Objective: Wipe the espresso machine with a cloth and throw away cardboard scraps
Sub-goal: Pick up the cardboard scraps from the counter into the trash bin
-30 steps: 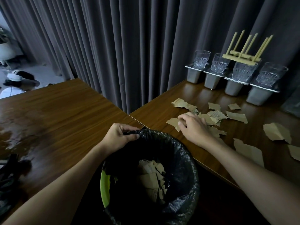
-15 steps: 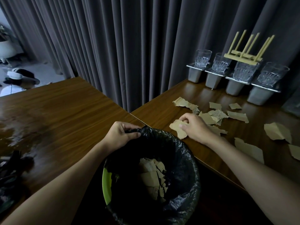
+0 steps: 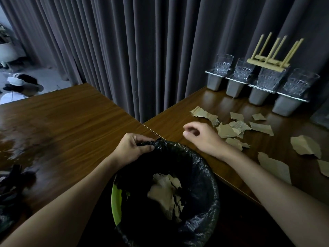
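Status: scrap disposal is partly complete. Some binned pieces already lie inside the round green waste bin lined with a black plastic bag, which sits against the edge of the brown wooden desk. Many torn brown cardboard scraps remain spread across the desk, from just beside the right hand out to the far right. The wiping step cannot be assessed, as no espresso machine is in view.

The left hand grasps the bunched rim of the bag, fingers curled round it. The right hand is above the desk with fingers loosely curled and slightly blurred. No scrap is visible in it.

Change: half a second earlier, the right hand rested on a scrap at the desk edge near the bin. That scrap no longer lies there. The left-hand grip is unchanged.
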Tool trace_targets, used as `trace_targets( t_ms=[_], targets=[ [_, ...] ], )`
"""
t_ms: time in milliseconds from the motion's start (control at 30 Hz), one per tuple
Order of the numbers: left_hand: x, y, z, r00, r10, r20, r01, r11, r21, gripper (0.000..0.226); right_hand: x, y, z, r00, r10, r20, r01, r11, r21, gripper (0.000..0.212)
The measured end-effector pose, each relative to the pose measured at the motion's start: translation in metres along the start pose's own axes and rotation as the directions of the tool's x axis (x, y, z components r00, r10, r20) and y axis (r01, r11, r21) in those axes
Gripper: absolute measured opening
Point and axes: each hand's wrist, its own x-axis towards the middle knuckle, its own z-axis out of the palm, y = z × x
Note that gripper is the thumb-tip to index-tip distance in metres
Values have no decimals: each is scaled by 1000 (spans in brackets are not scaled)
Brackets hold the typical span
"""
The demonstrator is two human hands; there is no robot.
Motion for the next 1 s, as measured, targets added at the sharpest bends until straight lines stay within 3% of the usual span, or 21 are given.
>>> trace_targets(
  t_ms=[67,167,300,367,533,700,767,833,933,1000],
  targets=[
    [0,-1,0,1000,6,6,-6,1000,5,18,16,18,-3,995,59,-76,-69,988,-137,45],
    [-1,-2,-1,1000,9,14,-9,1000,-1,18,38,45,-9,985,89,-146,-146,884,-443,55],
    [0,-2,-1,1000,20,22,-20,1000,9,18,59,66,-12,974,192,-123,-228,778,-586,61],
    [1,-4,-1,1000,17,17,-18,1000,8,19,61,65,-8,970,223,-101,-239,776,-584,58],
    [3,-6,-2,1000,19,14,-19,1000,3,18,57,57,1,983,72,-167,-159,785,-599,38],
    [2,-5,-1,1000,0,7,0,1000,-5,18,51,57,4,984,88,-153,-153,856,-494,14],
    [2,-4,-1,1000,-7,12,8,1000,-8,18,51,58,4,984,91,-155,-158,845,-511,16],
    [2,-3,-1,1000,-5,8,5,1000,-9,18,50,57,3,980,99,-173,-171,863,-476,35],
    [1,-2,-1,1000,-7,10,7,1000,-16,18,49,55,0,971,159,-180,-201,949,-244,58],
    [1,-1,-1,1000,-17,15,18,1000,-22,18,47,52,-5,974,156,-162,-178,975,-136,48]
  ],
)
